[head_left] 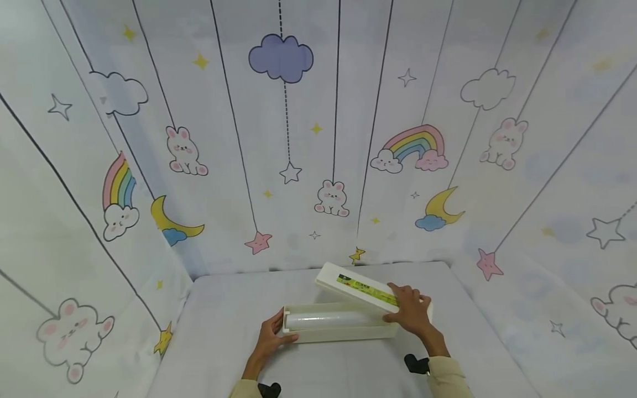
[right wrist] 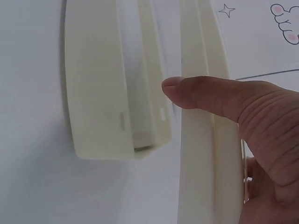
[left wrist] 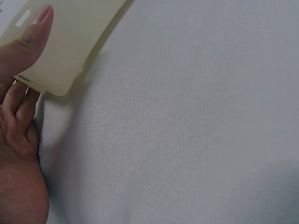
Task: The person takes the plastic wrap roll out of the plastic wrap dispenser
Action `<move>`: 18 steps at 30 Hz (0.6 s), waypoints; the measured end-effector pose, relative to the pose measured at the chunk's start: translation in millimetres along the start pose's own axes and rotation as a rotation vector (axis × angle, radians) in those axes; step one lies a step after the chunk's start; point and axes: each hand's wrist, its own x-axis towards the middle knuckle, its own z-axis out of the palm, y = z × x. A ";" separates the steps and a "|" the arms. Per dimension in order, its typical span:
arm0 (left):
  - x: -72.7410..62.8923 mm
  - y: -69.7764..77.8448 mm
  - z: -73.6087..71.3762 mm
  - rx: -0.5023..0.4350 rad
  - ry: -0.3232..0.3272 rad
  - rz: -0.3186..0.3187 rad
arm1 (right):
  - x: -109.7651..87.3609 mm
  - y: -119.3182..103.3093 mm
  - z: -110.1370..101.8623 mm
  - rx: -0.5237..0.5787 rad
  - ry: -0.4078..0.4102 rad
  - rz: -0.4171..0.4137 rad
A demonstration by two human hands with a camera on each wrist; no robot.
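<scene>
A long cream plastic cling film box (head_left: 343, 335) lies on the white-covered table with its top off. Inside it is a pale, shiny roll of film (head_left: 328, 319). My left hand (head_left: 269, 338) grips the box's left end, the thumb along the front wall (left wrist: 70, 51) and the fingers at the end. In my right hand (head_left: 413, 312) is the white lid (head_left: 330, 275), which bears a green and yellow label (head_left: 365, 288). It slants above and behind the box, left end farther back. In the right wrist view, the thumb (right wrist: 201, 93) presses the lid's near side, apart from the box.
White cloth (head_left: 224, 309) covers the table, and its back edge meets a hanging curtain (head_left: 308, 110) printed with rabbits, clouds and stars. Similar printed cloth encloses the left and right sides. A dark strap piece (head_left: 417, 365) sits at the right wrist.
</scene>
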 end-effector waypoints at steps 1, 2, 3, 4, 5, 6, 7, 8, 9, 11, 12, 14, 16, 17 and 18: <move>0.1 0.5 0.3 -0.001 0.003 -0.007 | -1.1 -0.6 -1.5 -0.003 0.000 0.005; 0.2 0.9 0.6 -0.003 0.004 -0.013 | -1.8 -0.8 -2.5 -0.005 0.000 0.009; 0.4 0.9 0.9 -0.002 0.006 -0.016 | -3.0 -1.8 -4.3 -0.002 0.002 0.013; 0.2 0.9 1.1 -0.004 0.008 -0.023 | -4.3 -2.9 -6.0 0.000 0.003 0.015; 0.0 1.2 1.2 -0.005 0.008 -0.031 | -5.4 -3.7 -7.4 0.004 0.004 0.021; -0.2 1.7 1.4 -0.013 0.011 -0.045 | -6.6 -4.6 -8.9 0.009 0.006 0.025; -0.5 2.0 1.5 -0.013 0.010 -0.045 | -7.5 -5.2 -10.2 0.014 0.006 0.030; -0.6 2.1 1.6 -0.006 0.007 -0.041 | -8.3 -5.7 -11.4 0.019 0.010 0.030; -1.0 2.6 1.7 0.003 0.006 -0.038 | -9.2 -5.9 -12.4 0.021 0.010 0.034; -1.5 3.4 1.9 0.015 0.005 -0.032 | -10.2 -4.5 -12.9 0.028 0.007 0.042; -1.9 3.6 2.0 0.016 0.007 -0.031 | -10.5 -3.5 -12.9 0.032 0.008 0.045; -2.3 3.9 2.2 0.022 0.008 -0.030 | -10.9 0.5 -11.6 0.031 0.013 0.045; -2.3 3.4 2.4 0.016 0.011 -0.036 | -11.5 4.5 -10.2 0.030 0.022 0.047; -2.5 3.4 2.5 0.007 0.014 -0.045 | -11.6 6.7 -9.3 0.025 0.028 0.045; -2.6 3.2 2.5 0.004 0.013 -0.044 | -11.8 8.8 -8.7 0.024 0.035 0.044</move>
